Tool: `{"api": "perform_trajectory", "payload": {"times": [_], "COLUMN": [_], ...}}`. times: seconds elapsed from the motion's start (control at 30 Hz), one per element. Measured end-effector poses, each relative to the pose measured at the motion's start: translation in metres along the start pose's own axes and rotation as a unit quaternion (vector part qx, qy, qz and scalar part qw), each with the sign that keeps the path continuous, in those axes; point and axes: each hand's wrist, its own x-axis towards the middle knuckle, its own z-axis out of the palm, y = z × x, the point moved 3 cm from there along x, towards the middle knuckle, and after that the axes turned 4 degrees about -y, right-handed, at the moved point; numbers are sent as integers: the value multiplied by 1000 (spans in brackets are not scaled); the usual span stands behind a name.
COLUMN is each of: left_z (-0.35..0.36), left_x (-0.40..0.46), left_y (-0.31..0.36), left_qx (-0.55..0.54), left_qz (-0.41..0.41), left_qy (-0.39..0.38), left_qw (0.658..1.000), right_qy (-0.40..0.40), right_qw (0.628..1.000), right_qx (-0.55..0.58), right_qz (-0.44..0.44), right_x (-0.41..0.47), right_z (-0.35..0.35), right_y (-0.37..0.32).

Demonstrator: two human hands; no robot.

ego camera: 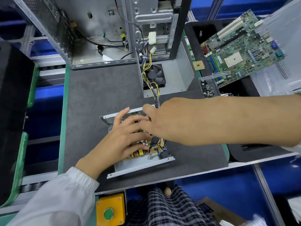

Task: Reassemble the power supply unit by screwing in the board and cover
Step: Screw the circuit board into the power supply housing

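Near the front edge of the desk point(101, 88) sits the open power supply case point(140, 165), its board point(153, 147) inside. Left hand point(123, 137) lies on the board with fingers spread and straight. Right hand point(156, 121) reaches in from the right edge; whether its fingers pinch anything, I cannot tell. The fan cover point(171, 79) lies behind, towards the desk's back edge.

Dark grey table point(97, 95) with green edging point(62, 111) under the hands. Blue floor point(228, 185) below and to both sides. Roller conveyor rails point(48, 72) to the left. Even overhead lighting, no strong shadows.
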Motion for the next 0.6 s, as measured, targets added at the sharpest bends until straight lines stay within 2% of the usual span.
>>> {"api": "perform_trajectory", "payload": {"times": [0.13, 0.2, 0.3, 0.4, 0.53, 0.6], "left_z": [1, 1, 2, 1, 1, 1], "left_x": [-1, -1, -1, -1, 0, -1], "left_y": [-1, -2, -2, -2, -1, -2], "left_qx": [-9, -9, -4, 0, -6, -8], "left_qz": [6, 5, 1, 3, 5, 4], "left_qy": [4, -1, -10, -10, -6, -8], "left_qw": [1000, 1000, 1000, 1000, 1000, 1000], "right_qy": [39, 7, 0, 1, 2, 30], "right_qw": [998, 997, 999, 999, 996, 990], "right_qx": [-51, -63, 0, 31, -74, -129], "right_qz": [8, 34, 51, 20, 47, 55], "right_x": [-5, -8, -6, -10, -24, -27], "right_z": [-7, -9, 1, -1, -8, -12], "right_y": [-3, -3, 4, 9, 6, 3]}}
